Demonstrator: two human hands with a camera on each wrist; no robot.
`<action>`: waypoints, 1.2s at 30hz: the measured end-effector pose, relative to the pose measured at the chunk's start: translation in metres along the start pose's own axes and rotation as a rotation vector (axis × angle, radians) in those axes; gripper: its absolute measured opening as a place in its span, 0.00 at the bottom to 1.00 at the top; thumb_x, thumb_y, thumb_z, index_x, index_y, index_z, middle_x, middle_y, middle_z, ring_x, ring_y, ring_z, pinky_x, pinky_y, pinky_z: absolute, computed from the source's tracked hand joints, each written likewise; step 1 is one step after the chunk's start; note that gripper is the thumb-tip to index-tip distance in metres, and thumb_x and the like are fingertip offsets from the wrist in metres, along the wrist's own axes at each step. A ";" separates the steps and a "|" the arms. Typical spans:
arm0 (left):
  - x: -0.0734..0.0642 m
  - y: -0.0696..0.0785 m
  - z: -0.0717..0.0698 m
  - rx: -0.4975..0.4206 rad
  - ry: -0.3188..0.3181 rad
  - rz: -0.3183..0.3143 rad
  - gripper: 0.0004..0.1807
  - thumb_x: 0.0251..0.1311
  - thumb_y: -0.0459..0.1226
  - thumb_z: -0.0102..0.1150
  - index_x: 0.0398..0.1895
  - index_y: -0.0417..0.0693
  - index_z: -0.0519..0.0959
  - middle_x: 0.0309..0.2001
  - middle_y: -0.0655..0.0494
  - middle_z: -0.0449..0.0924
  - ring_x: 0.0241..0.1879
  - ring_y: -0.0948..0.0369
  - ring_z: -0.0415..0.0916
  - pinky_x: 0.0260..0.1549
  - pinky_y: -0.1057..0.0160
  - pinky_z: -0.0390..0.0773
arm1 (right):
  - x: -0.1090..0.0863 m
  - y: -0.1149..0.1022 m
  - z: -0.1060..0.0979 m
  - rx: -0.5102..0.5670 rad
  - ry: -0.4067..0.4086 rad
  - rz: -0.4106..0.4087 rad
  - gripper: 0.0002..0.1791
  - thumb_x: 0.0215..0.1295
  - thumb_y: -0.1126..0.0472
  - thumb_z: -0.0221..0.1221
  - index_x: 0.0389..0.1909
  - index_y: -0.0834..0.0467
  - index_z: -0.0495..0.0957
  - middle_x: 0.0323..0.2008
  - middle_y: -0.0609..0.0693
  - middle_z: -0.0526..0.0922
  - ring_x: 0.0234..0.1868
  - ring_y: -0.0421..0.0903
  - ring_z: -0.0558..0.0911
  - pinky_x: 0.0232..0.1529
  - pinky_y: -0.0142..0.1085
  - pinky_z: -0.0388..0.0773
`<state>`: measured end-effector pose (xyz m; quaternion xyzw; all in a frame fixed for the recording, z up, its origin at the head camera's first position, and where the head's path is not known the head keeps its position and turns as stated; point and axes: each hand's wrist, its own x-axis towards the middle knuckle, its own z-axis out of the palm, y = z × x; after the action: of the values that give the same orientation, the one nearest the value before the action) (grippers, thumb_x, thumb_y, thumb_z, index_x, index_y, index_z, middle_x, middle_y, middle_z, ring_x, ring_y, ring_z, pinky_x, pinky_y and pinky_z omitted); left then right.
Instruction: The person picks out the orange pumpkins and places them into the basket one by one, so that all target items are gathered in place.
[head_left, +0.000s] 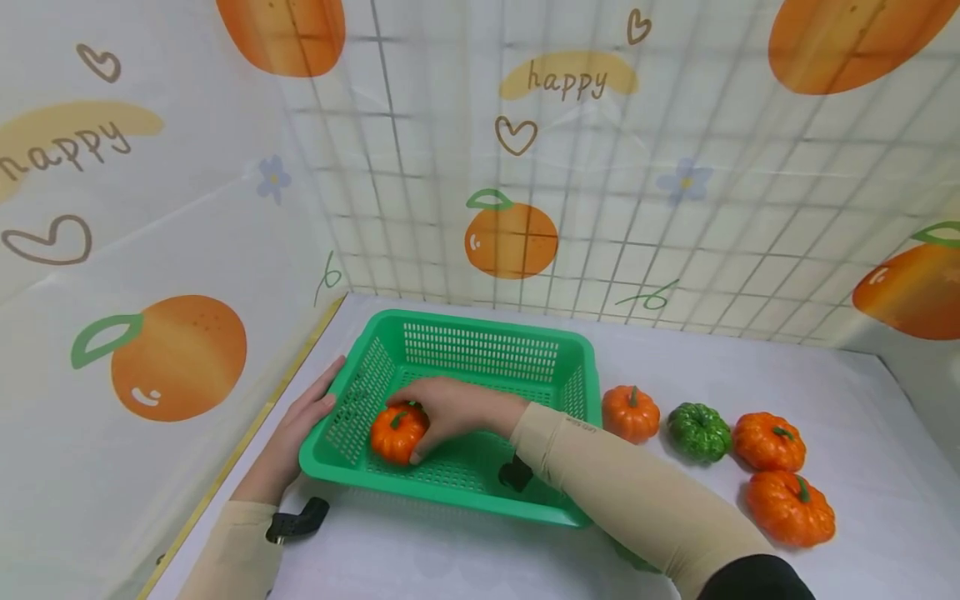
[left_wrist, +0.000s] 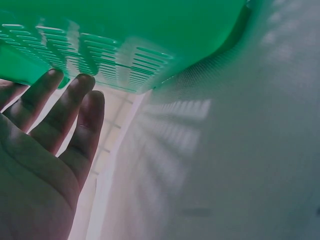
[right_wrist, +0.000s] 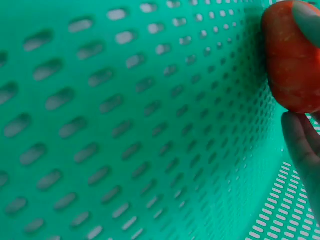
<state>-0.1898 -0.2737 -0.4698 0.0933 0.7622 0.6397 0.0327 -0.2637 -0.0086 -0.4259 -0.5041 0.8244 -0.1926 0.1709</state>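
Inside the green plastic basket point(head_left: 450, 498), near its left end, my right hand point(head_left: 459, 408) grips a small orange pumpkin point(head_left: 397, 435) between thumb and fingers. The right wrist view shows the same pumpkin point(right_wrist: 292, 60) close to the slotted basket wall point(right_wrist: 125, 100). Against the outside of the basket's left side rests my left hand point(head_left: 296, 425). Its fingers point(left_wrist: 82, 115) look fairly straight in the left wrist view, at the slotted wall point(left_wrist: 100, 55).
Right of the basket lie an orange pumpkin point(head_left: 631, 414), a green pumpkin point(head_left: 699, 432) and two more orange pumpkins, one being the nearer pumpkin point(head_left: 790, 508). A green thing point(head_left: 636, 557) is mostly hidden under my right forearm. A printed sheet point(head_left: 420, 233) covers the grid behind.
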 end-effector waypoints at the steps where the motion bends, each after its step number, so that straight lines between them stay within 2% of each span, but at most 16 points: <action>1: 0.000 0.000 0.000 -0.001 -0.001 0.000 0.28 0.77 0.48 0.38 0.78 0.69 0.53 0.78 0.68 0.44 0.75 0.57 0.40 0.58 0.72 0.61 | 0.000 0.000 0.001 -0.001 -0.004 0.002 0.44 0.49 0.46 0.76 0.67 0.54 0.71 0.57 0.42 0.76 0.52 0.36 0.73 0.54 0.28 0.70; 10: -0.001 0.001 0.000 -0.006 -0.010 -0.011 0.29 0.77 0.48 0.38 0.79 0.68 0.52 0.78 0.66 0.44 0.75 0.55 0.40 0.57 0.72 0.62 | 0.002 -0.003 0.005 -0.003 -0.020 -0.024 0.46 0.50 0.43 0.75 0.69 0.54 0.70 0.56 0.42 0.76 0.52 0.36 0.72 0.54 0.27 0.69; 16: -0.003 0.003 -0.001 0.009 -0.008 -0.019 0.28 0.77 0.49 0.38 0.79 0.69 0.52 0.78 0.67 0.44 0.75 0.55 0.40 0.57 0.69 0.62 | 0.002 -0.007 0.007 0.003 -0.028 -0.015 0.47 0.48 0.40 0.75 0.69 0.50 0.69 0.55 0.41 0.75 0.52 0.36 0.71 0.53 0.29 0.70; 26: -0.004 0.003 0.000 -0.018 -0.016 -0.007 0.29 0.78 0.47 0.36 0.79 0.67 0.51 0.78 0.65 0.44 0.75 0.55 0.42 0.57 0.71 0.63 | 0.003 -0.010 0.009 0.018 -0.039 -0.006 0.50 0.44 0.39 0.76 0.70 0.49 0.67 0.55 0.40 0.73 0.52 0.37 0.71 0.53 0.30 0.71; 31: -0.004 0.005 0.000 -0.005 -0.020 -0.013 0.29 0.78 0.48 0.36 0.79 0.69 0.51 0.78 0.64 0.44 0.75 0.54 0.42 0.56 0.70 0.64 | 0.001 -0.007 0.005 0.047 -0.047 -0.008 0.54 0.43 0.39 0.77 0.73 0.47 0.64 0.58 0.41 0.73 0.56 0.38 0.71 0.56 0.32 0.70; 36: -0.003 0.004 0.000 0.016 -0.012 -0.023 0.29 0.77 0.48 0.37 0.79 0.69 0.51 0.78 0.65 0.44 0.75 0.53 0.41 0.64 0.52 0.58 | -0.005 -0.004 -0.009 0.133 -0.024 -0.030 0.54 0.46 0.41 0.76 0.74 0.49 0.62 0.63 0.43 0.72 0.60 0.43 0.73 0.55 0.31 0.72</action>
<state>-0.1868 -0.2734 -0.4658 0.0886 0.7682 0.6326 0.0437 -0.2625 -0.0043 -0.4151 -0.5063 0.7999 -0.2437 0.2108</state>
